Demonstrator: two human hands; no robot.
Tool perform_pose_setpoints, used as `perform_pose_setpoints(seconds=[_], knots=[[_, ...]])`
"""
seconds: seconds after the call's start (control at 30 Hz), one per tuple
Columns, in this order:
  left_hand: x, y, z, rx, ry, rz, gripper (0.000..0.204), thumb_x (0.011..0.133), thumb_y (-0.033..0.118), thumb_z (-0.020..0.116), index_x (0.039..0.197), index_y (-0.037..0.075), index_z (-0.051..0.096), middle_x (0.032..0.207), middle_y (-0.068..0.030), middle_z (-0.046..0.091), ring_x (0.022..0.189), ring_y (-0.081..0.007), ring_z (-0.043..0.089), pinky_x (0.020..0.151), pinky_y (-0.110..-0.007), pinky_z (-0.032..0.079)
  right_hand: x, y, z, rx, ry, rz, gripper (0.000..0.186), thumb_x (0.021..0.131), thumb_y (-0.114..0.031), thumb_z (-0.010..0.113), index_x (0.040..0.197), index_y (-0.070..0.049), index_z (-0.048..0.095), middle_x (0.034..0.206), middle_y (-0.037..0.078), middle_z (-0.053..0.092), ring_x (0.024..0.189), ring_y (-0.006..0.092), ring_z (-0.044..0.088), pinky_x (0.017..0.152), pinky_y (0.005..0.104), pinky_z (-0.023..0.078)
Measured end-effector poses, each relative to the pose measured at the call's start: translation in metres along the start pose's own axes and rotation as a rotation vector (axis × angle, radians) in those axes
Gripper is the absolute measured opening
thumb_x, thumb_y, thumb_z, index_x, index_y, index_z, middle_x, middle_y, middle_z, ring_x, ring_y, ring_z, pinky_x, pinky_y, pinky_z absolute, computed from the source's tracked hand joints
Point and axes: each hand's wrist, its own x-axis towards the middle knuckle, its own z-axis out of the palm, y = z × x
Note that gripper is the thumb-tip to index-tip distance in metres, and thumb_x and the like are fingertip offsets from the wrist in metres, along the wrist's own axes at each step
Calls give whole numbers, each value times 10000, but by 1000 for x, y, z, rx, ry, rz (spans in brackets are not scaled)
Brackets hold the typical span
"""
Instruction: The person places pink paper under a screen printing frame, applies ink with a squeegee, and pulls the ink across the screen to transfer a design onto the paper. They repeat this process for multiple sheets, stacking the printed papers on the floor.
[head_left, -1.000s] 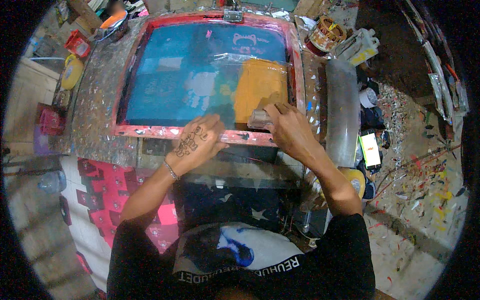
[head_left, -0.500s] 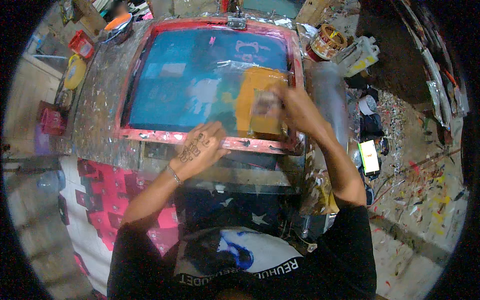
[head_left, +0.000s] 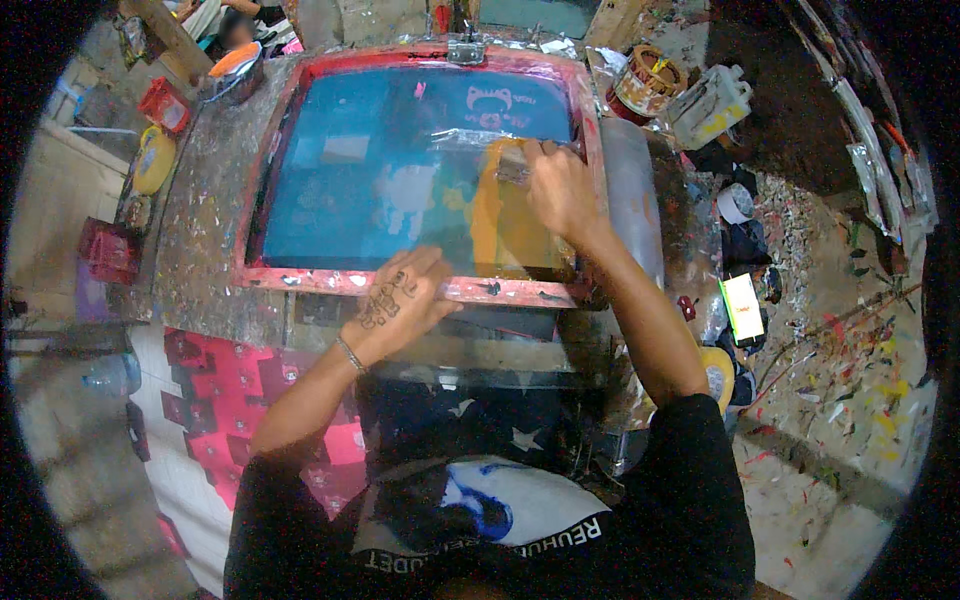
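Note:
A screen printing frame (head_left: 300, 277) with red, paint-smeared wooden rails and blue mesh (head_left: 320, 200) lies on the bench. Orange-yellow ink (head_left: 487, 225) covers the right part of the mesh. My right hand (head_left: 562, 190) is closed round a small squeegee (head_left: 513, 172) near the upper end of the ink; the fingers hide most of this tool. My left hand (head_left: 400, 292) grips the near rail, fingers over it and thumb at its front. Clear tape (head_left: 475, 138) crosses the mesh above the ink, and a metal hinge clamp (head_left: 466, 50) sits at the far rail.
An ink-crusted bucket (head_left: 645, 82) and a grey jug (head_left: 708, 108) stand at the far right. On the left are a red container (head_left: 165, 104), a yellow bottle (head_left: 152, 160) and a bowl (head_left: 232, 75). A lit phone (head_left: 741, 308) lies at right. Pink printed pieces (head_left: 220, 380) lie below left.
My right hand and the squeegee have moved away from me, up the inked strip. My left hand stays on the near rail. The view has shifted slightly.

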Motion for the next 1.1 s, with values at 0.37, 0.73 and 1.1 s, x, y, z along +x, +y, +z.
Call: perform_pose_setpoints(seconds=[0.37,0.73,1.1], knots=[[0,1,2,-78,-100,-72,353,782,231,827,979,7,639,1039,-164,609,1069,-353,621,943,-458,500,-63,3,-92,290,-449,-54,362,755,-42,752,1095,15,642,959,238,708,927,444,690,799,524,540],[-2,-3,13,-52,-79,-70,360,753,231,850,976,15,669,976,-160,617,955,-379,629,843,-483,511,-45,43,-6,57,8,-191,472,762,15,668,1222,-40,577,1191,220,666,1099,439,628,966,526,503],[-1,-14,15,-196,-82,-84,381,697,213,901,894,38,626,906,-131,582,888,-356,615,790,-454,505,37,69,-20,267,-175,-1,336,795,-15,697,1127,-20,648,991,270,704,990,476,671,841,523,523]])
